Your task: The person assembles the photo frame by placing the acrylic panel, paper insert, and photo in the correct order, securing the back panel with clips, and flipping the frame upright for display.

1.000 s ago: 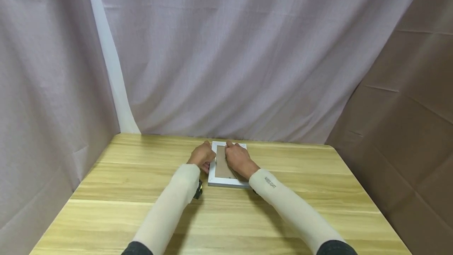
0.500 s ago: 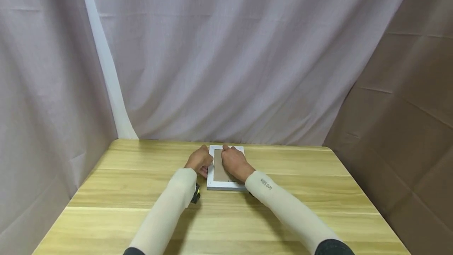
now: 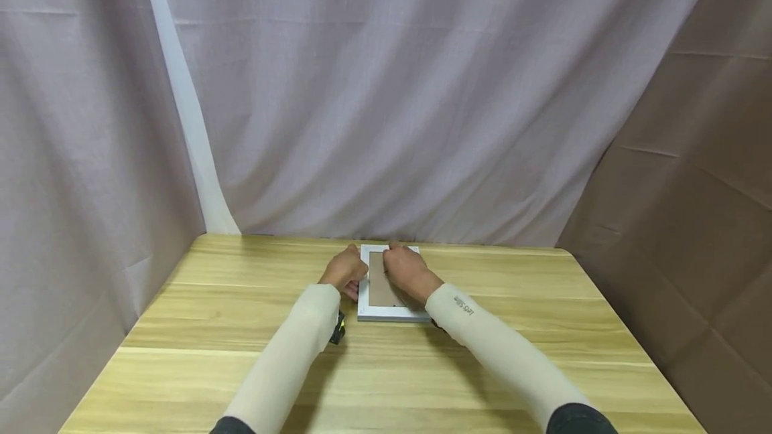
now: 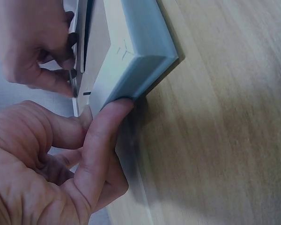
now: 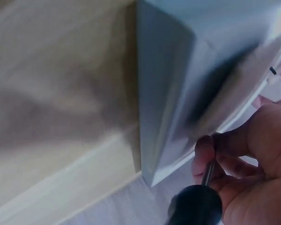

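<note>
At the far middle of a wooden tabletop [image 3: 241, 327], two hands work on a white picture frame [image 3: 389, 314] that lies face down, its brown backing board [image 3: 380, 286] turned up. The left hand [image 3: 344, 272] sits against the frame's left edge with its fingers curled in; the left wrist view shows its thumb [image 4: 103, 140] pressed to the frame's corner [image 4: 140, 51], the other fingers folded and holding nothing. The right hand [image 3: 407, 271] rests on top of the backing near the frame's far edge, its fingers [image 5: 234, 150] curled round a thin dark tool [image 5: 207, 176] with a black rounded handle [image 5: 194, 206], seen blurred in the right wrist view; in the left wrist view its tip meets the frame's inner edge. Both forearms wear pale cream sleeves [image 3: 283, 360], the right one printed with small lettering [image 3: 463, 305]. A small black and yellow object [image 3: 340, 332] shows under the left wrist. Behind the tabletop hangs a pale mauve curtain [image 3: 392, 99], with brown panelling [image 3: 693, 206] on the right.
</note>
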